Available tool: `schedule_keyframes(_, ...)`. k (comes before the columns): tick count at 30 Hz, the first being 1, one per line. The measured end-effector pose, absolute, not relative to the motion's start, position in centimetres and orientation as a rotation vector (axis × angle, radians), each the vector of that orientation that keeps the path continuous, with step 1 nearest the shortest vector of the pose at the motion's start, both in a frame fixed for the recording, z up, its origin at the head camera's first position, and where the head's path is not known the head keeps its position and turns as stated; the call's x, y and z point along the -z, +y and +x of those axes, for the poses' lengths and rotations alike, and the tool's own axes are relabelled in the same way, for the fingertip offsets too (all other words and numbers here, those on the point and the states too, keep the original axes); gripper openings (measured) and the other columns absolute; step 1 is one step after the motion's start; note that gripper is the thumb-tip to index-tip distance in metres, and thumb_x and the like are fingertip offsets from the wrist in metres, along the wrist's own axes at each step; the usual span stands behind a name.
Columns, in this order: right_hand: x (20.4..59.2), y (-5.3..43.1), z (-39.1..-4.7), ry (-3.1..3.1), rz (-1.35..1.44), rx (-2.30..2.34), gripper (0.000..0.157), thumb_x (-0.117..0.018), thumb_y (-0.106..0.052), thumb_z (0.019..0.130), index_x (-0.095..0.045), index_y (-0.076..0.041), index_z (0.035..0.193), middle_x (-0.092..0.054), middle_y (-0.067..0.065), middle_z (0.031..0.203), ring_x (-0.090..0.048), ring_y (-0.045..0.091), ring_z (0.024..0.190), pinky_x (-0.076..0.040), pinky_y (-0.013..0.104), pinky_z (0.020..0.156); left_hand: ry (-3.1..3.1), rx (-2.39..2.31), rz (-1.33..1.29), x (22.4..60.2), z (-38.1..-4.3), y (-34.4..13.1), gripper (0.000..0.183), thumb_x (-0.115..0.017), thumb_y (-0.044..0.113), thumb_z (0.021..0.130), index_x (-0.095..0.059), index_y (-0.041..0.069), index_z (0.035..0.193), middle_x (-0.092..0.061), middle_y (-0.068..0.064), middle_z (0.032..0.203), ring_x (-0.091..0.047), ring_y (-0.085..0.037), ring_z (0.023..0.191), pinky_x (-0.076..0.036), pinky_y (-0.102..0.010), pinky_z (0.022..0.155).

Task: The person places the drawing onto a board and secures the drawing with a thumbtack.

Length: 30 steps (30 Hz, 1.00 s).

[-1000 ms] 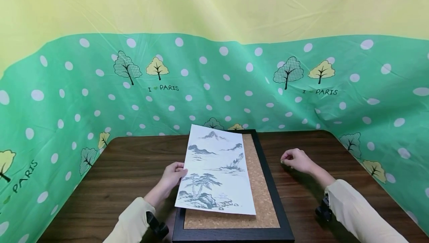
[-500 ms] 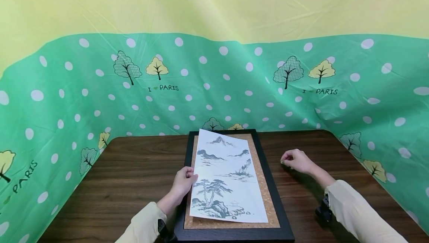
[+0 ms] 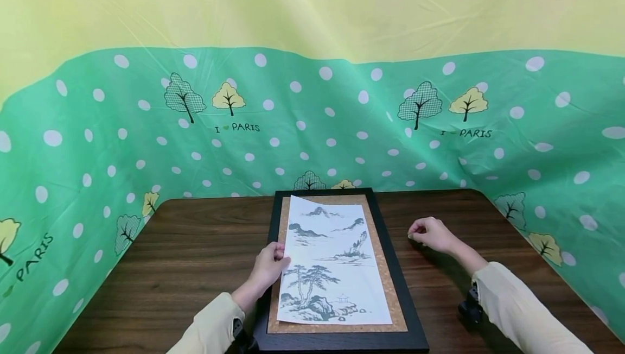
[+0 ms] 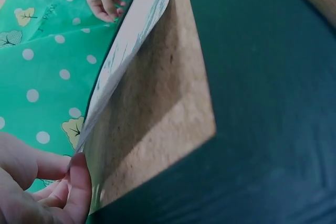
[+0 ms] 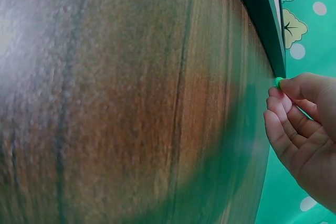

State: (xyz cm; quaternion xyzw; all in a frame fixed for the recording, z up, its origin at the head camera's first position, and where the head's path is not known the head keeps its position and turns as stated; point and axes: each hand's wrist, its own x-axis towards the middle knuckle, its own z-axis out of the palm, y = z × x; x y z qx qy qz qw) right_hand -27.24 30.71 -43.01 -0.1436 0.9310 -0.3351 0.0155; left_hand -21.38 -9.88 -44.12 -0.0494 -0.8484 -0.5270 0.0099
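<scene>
My left hand (image 3: 269, 268) pinches the left edge of a white paper sheet (image 3: 322, 251) printed with a grey ink landscape of mountains and pine trees. The paper lies over a black-framed cork board (image 3: 397, 310). In the left wrist view the near part of the paper (image 4: 126, 51) stands up off the bare cork (image 4: 178, 98), while the left thumb and fingers (image 4: 79, 182) hold its edge. To the right of the frame, my right hand (image 3: 432, 234) pinches a tiny green push pin (image 5: 278, 82) between thumb and forefinger; its point is hidden.
The framed board rests on a dark wood table (image 3: 195, 261). A green polka-dot cloth (image 3: 293, 115) with printed trees hangs behind the table and along both sides. A dark wrist camera (image 3: 471, 305) sits on the right sleeve.
My left hand has carried the paper rightward and slightly nearer over the cork, and its far edge has lowered. The right hand has stayed in place with the push pin.
</scene>
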Motion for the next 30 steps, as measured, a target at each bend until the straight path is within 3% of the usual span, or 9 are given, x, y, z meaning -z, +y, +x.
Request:
schedule_keyframes(4, 43.1, 30.6, -27.3, 2.899, -0.447, 1.04, 0.008, -0.056, 0.002, 0.082, -0.064, 0.003, 0.084, -0.059, 0.007, 0.073, -0.053, 0.017, 0.063, -0.047, 0.026, 0.052, -2.677, 1.629, -0.184, 44.3, -21.5, -10.0, 0.024, -0.059, -0.005, 0.078, -0.053, -0.01, 0.101, -0.061, -0.012, 0.08, -0.052, -0.014, 0.064, -0.046, -0.026, 0.049)
schedule_keyframes(16, 42.9, 30.5, -27.1, 2.887, -0.482, 1.043, 0.008, -0.057, 0.001, 0.083, -0.064, 0.004, 0.084, -0.06, 0.007, 0.074, -0.053, 0.017, 0.063, -0.047, 0.026, 0.051, -2.779, 1.577, -0.216, 44.0, -21.5, -10.2, 0.036, -0.065, -0.005, 0.076, -0.052, -0.011, 0.108, -0.056, -0.011, 0.08, -0.053, -0.014, 0.059, -0.048, -0.027, 0.047)
schedule_keyframes(30, 42.2, 30.2, -27.2, 2.882, -0.467, 1.036, 0.009, -0.056, 0.002, 0.083, -0.064, 0.005, 0.086, -0.06, 0.009, 0.075, -0.054, 0.018, 0.063, -0.048, 0.028, 0.052, -2.845, 1.636, -0.285, 43.3, -23.1, -13.2, 0.034, -0.068, 0.005, 0.077, -0.056, -0.004, 0.108, -0.059, -0.011, 0.095, -0.054, -0.015, 0.071, -0.049, -0.03, 0.059)
